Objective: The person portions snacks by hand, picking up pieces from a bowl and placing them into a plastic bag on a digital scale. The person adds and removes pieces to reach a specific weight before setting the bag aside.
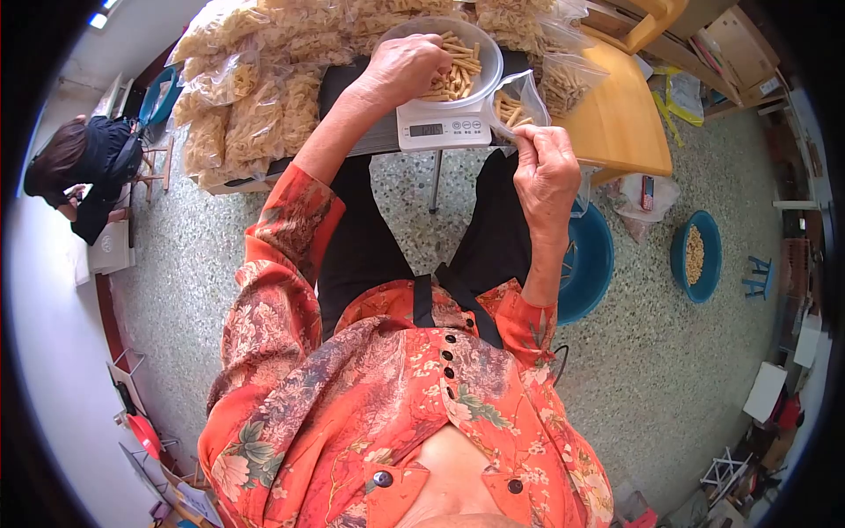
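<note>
Left hand (405, 68) among tan sticks (464, 66) in a tub (494, 66) on a scale (443, 139), cannot tell if its fingers grip any, right hand (546, 172) pinching a plastic bag (521, 95) by its edge

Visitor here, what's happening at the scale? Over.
Left hand down in the bowl, among the sticks. Right hand pinching the clear bag, sticks inside. Bowl on scale. No obstruction visible.

Hands (409, 69): two
Scale (427, 141): one
Bowl (491, 63): one
Held bag (528, 93): one
Right-side basins (600, 268): two
Blue stool (768, 278): one
Co-worker (106, 154): one
Filled bags (255, 132): too many to count
</note>
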The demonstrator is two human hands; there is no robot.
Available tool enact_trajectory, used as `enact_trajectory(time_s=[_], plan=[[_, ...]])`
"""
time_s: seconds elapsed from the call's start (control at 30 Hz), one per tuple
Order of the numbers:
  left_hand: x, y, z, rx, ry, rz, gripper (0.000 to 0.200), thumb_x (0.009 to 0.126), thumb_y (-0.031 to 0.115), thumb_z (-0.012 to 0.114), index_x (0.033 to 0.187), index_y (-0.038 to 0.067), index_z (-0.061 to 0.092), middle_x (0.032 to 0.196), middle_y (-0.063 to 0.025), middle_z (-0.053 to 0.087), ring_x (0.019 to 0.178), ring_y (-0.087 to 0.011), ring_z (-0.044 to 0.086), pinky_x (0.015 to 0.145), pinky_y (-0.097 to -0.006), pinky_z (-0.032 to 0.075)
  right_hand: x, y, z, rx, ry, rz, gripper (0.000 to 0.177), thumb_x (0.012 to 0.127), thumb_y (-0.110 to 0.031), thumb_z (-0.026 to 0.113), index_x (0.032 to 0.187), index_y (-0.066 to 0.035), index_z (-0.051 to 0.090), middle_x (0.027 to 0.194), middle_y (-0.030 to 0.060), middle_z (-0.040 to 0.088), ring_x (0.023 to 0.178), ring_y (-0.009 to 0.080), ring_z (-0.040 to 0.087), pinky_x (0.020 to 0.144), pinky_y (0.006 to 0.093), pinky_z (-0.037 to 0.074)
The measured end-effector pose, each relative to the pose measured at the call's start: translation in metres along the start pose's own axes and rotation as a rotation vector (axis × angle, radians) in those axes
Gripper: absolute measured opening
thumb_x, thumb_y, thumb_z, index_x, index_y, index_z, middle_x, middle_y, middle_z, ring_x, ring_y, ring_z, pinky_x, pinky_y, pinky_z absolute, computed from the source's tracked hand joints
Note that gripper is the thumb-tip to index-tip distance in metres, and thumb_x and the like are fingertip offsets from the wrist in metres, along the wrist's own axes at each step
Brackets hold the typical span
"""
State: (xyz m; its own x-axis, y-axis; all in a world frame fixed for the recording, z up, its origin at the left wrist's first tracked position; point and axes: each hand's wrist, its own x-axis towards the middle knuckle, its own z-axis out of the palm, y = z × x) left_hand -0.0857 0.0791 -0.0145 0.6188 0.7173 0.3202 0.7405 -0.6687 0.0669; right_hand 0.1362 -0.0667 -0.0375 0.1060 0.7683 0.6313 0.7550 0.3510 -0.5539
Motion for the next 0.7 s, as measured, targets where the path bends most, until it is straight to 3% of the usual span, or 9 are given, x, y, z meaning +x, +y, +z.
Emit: enact_trajectory(time_s=[0.27, 0.37, 0.47, 0.53, 0.57, 0.6, 0.67, 0.7], plan=[[0.005, 0.003, -0.004, 0.080, -0.104, 0.043, 0.006, 0.084, 0.011, 0.070, 0.089, 0.013, 0.074, 0.099, -0.0042, 0.065, 0.102, -0.0255, 0.066, 0.085, -0.0408, 0.055, 0.001, 0.001, 0.003, 0.002, -0.017, 0.011, 0.007, 0.088, -0.008, 0.073, 0.094, -0.007, 0.071, 0.092, 0.0093, 0.064, 0.081, 0.0315, 0.069, 0.069, 0.0406, 0.055], [0.006, 0.001, -0.004, 0.055, -0.086, 0.045, 0.005, 0.085, 0.011, 0.070, 0.089, 0.012, 0.073, 0.098, -0.0048, 0.064, 0.100, -0.0263, 0.066, 0.084, -0.0410, 0.055, 0.001, -0.002, 0.003, -0.011, -0.018, 0.004, 0.007, 0.087, -0.008, 0.073, 0.094, -0.007, 0.072, 0.092, 0.0091, 0.065, 0.082, 0.0313, 0.069, 0.070, 0.0406, 0.055], [0.003, 0.000, -0.004, -0.052, 0.060, 0.037, 0.007, 0.084, 0.012, 0.072, 0.091, 0.010, 0.073, 0.097, -0.0064, 0.066, 0.094, -0.0268, 0.068, 0.081, -0.0393, 0.055, 0.001, -0.002, 0.002, -0.012, -0.017, -0.001, 0.007, 0.087, -0.008, 0.073, 0.094, -0.008, 0.072, 0.093, 0.0091, 0.065, 0.082, 0.0314, 0.069, 0.071, 0.0406, 0.056], [0.001, 0.000, -0.007, -0.343, 0.177, -0.059, 0.011, 0.084, 0.012, 0.074, 0.095, 0.009, 0.073, 0.092, -0.0061, 0.068, 0.085, -0.0222, 0.068, 0.077, -0.0360, 0.055, 0.001, -0.002, 0.003, -0.014, -0.018, 0.001, 0.008, 0.087, -0.008, 0.073, 0.094, -0.008, 0.072, 0.093, 0.0091, 0.065, 0.082, 0.0315, 0.069, 0.071, 0.0407, 0.056], [0.001, 0.000, -0.004, -0.555, 0.233, -0.082, 0.012, 0.088, 0.013, 0.075, 0.099, 0.007, 0.074, 0.086, -0.0052, 0.069, 0.075, -0.0136, 0.066, 0.065, -0.0290, 0.054, 0.001, -0.001, 0.003, -0.015, -0.020, 0.003, 0.008, 0.087, -0.008, 0.073, 0.094, -0.008, 0.072, 0.093, 0.0091, 0.065, 0.082, 0.0316, 0.069, 0.071, 0.0407, 0.056], [-0.001, 0.003, -0.010, -0.553, 0.235, -0.081, 0.012, 0.088, 0.013, 0.075, 0.099, 0.007, 0.074, 0.086, -0.0052, 0.069, 0.075, -0.0136, 0.066, 0.065, -0.0290, 0.054, 0.000, -0.001, 0.003, -0.014, -0.018, 0.001, 0.008, 0.087, -0.008, 0.073, 0.094, -0.008, 0.072, 0.093, 0.0091, 0.065, 0.082, 0.0316, 0.069, 0.071, 0.0407, 0.056], [-0.006, 0.012, -0.022, -1.245, 0.112, -0.433, 0.012, 0.091, 0.013, 0.075, 0.101, 0.005, 0.073, 0.083, -0.0043, 0.068, 0.069, -0.0070, 0.062, 0.053, -0.0210, 0.049, 0.000, -0.001, 0.005, -0.006, -0.023, 0.012, 0.008, 0.086, -0.008, 0.073, 0.095, -0.008, 0.072, 0.093, 0.0091, 0.066, 0.082, 0.0316, 0.069, 0.071, 0.0407, 0.056], [-0.007, 0.013, -0.026, -1.567, 0.062, -0.477, 0.016, 0.093, 0.012, 0.075, 0.104, 0.001, 0.071, 0.084, -0.0065, 0.069, 0.065, -0.0057, 0.062, 0.047, -0.0148, 0.045, 0.000, -0.001, 0.005, -0.005, -0.020, 0.010, 0.008, 0.086, -0.008, 0.073, 0.095, -0.008, 0.072, 0.093, 0.0091, 0.066, 0.082, 0.0316, 0.069, 0.071, 0.0407, 0.056]])
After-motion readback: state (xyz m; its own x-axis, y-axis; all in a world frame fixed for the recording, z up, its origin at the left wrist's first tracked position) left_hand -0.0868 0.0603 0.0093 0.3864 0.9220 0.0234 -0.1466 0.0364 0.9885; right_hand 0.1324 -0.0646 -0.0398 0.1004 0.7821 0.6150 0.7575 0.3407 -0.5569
